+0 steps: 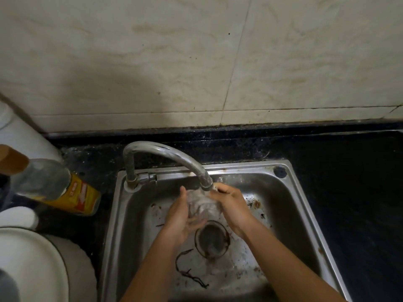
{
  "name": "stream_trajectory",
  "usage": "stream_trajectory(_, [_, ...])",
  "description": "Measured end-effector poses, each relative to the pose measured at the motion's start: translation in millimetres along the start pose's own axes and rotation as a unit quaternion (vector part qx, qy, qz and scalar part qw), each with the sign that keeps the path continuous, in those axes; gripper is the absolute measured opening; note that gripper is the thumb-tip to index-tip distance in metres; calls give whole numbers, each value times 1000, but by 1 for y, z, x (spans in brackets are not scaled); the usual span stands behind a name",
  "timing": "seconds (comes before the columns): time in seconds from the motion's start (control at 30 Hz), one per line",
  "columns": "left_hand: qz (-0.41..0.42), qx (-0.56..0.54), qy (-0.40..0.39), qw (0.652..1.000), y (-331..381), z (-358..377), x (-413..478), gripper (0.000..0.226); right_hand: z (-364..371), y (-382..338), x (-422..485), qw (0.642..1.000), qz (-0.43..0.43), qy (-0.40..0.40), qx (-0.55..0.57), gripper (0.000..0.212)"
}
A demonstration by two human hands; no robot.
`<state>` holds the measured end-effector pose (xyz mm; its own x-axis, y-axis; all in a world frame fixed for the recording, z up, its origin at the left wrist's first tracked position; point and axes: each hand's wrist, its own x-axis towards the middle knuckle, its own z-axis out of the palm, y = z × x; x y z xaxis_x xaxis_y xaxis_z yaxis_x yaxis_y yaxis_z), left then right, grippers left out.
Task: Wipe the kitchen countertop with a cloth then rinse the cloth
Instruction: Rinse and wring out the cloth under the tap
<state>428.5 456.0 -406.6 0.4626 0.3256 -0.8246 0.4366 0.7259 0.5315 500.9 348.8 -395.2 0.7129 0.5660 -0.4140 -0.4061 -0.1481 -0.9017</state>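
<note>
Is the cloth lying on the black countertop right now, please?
No, the cloth is between the left hand and the right hand under the faucet spout, above the steel sink.

my cloth (202, 205) is pale grey-white. the sink (293, 188) is dull silver with rust-brown spots, the countertop (349, 182) black with fine pale speckles, the wall tiles (152, 62) cream with faint marbled veins, the bottle label (80, 196) yellow and red.
</note>
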Motion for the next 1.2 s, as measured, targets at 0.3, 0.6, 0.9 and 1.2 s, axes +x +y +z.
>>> stream_trajectory(0.3, [130, 76, -19, 988, -6, 8, 6, 28, 14, 15, 3, 978, 202, 48, -6, 46])
stream_trajectory(0.6, [110, 14, 34, 993, -12, 6, 13, 32, 22, 14, 0, 970, -41, 107, -215, 43])
stream_trajectory(0.9, [91, 53, 5, 994, -15, 14, 9, 37, 25, 32, -8, 818, -221, 64, -528, 73])
stream_trajectory(1.2, [102, 60, 22, 993, -8, 13, 9, 37, 31, 27, -6, 857, -158, 85, -483, 44])
